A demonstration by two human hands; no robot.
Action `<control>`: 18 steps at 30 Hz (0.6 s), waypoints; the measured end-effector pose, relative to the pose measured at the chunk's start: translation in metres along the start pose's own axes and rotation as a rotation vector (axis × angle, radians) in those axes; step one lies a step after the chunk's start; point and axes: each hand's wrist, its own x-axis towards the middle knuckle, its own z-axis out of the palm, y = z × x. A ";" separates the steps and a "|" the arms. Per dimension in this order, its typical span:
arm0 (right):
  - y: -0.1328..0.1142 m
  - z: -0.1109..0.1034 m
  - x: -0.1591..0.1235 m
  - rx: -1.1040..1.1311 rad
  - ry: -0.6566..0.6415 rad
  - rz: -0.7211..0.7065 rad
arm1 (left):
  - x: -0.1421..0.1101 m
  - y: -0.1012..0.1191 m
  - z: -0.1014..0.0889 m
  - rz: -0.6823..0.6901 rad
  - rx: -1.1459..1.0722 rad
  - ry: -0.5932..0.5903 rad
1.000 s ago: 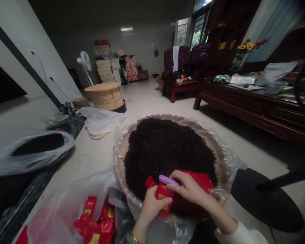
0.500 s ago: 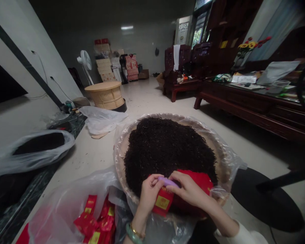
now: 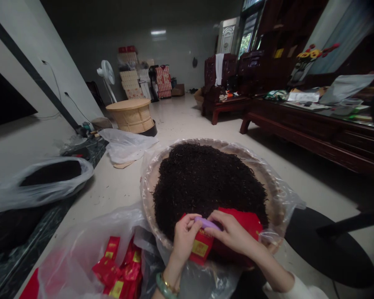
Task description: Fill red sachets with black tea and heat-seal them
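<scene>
My left hand [image 3: 185, 234] pinches the top left of a red tea packet [image 3: 200, 250] with a yellow label, its fingers at the left end of a small purple bag sealer [image 3: 207, 223]. My right hand [image 3: 229, 230] grips the sealer's other end, laid across the packet's top edge. Both hands are closed over the near rim of a wide round basket [image 3: 276, 187] lined with clear plastic. Dark loose tea leaves [image 3: 205, 178] are heaped inside it. More red packaging [image 3: 244, 220] lies behind and under my right hand.
Several red packets [image 3: 123, 270] lie in a clear plastic bag [image 3: 81, 245] at lower left. Another bag of dark leaves [image 3: 51, 172] is at far left. A black round base [image 3: 327, 249] stands right of the basket. Farther back are a round drum-like stand [image 3: 131, 116] and wooden furniture [image 3: 299, 133].
The view has shifted slightly, so the surroundings sit a little farther right. Both hands keep their hold on the packet and sealer, with no clear movement.
</scene>
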 end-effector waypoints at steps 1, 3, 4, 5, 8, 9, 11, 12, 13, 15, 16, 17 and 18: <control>0.000 0.000 0.000 -0.001 0.000 0.001 | 0.000 0.000 0.000 0.000 0.001 0.001; -0.001 0.000 0.000 0.000 -0.004 0.004 | 0.000 0.001 0.000 -0.003 0.002 0.005; -0.001 0.000 0.001 0.002 -0.007 0.005 | -0.001 0.002 -0.001 -0.005 0.001 0.007; -0.002 0.000 0.001 0.004 -0.010 0.006 | -0.001 0.002 -0.001 -0.006 0.001 0.007; -0.004 -0.001 0.001 0.005 -0.014 0.003 | 0.000 0.001 -0.001 -0.005 0.001 0.005; -0.004 -0.001 0.000 0.002 -0.010 -0.001 | 0.001 0.000 -0.001 -0.007 0.000 0.005; -0.002 -0.001 0.000 -0.006 0.004 -0.011 | 0.002 -0.002 -0.002 -0.024 -0.021 -0.001; -0.001 0.000 0.000 -0.009 0.014 -0.015 | 0.003 -0.002 -0.002 -0.043 -0.043 -0.012; 0.001 0.000 0.000 -0.010 0.028 -0.016 | 0.003 -0.003 -0.002 -0.067 -0.070 -0.032; 0.003 0.001 0.000 -0.006 0.053 -0.011 | 0.004 -0.005 -0.002 -0.119 -0.113 -0.093; 0.005 0.001 0.000 0.001 0.056 -0.006 | 0.004 -0.005 -0.003 -0.135 -0.114 -0.124; 0.006 0.001 0.000 0.012 0.052 -0.001 | 0.004 -0.006 -0.003 -0.142 -0.102 -0.147; 0.007 0.000 0.000 0.026 0.046 0.005 | 0.004 -0.006 -0.003 -0.143 -0.085 -0.159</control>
